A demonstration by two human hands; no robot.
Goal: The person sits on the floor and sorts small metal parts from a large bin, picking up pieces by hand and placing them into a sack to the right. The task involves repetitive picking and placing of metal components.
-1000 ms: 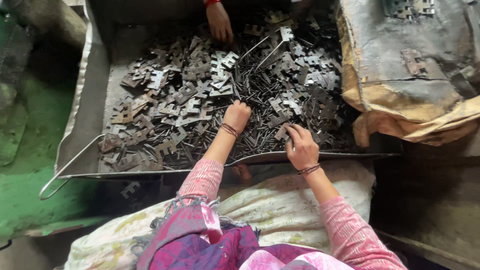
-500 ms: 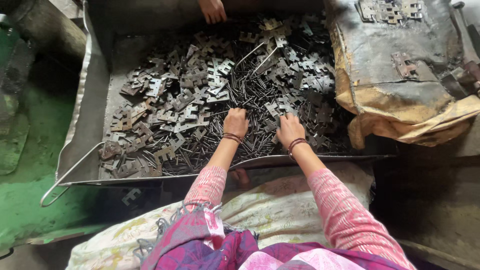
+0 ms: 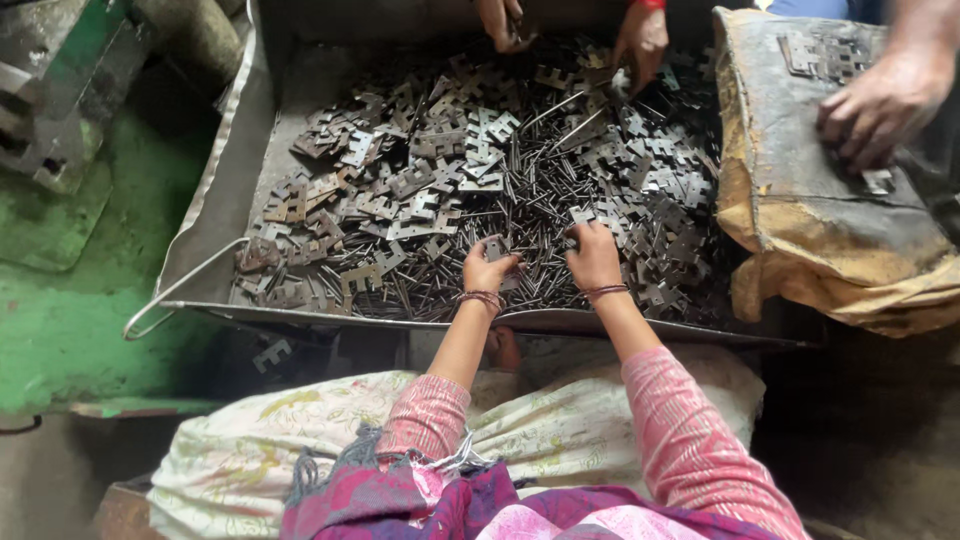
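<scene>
I look down on a wide metal tray [image 3: 215,215] heaped with flat notched metal plates [image 3: 420,180] and thin dark pins [image 3: 530,215]; my left hand [image 3: 488,268] rests at the tray's near edge, fingers curled, pinching one small plate [image 3: 494,248]; my right hand [image 3: 593,255] lies just beside it on the heap, fingers bent down into the pins, though I cannot tell whether they grip anything; both wrists wear thin bangles; at the tray's far edge two hands of another person [image 3: 570,28] pick among the plates; right of the tray a worn brown sack [image 3: 800,230] carries more plates, with a further person's hand [image 3: 875,105] resting on it; a wire handle [image 3: 170,295] juts from the tray's near left corner.
</scene>
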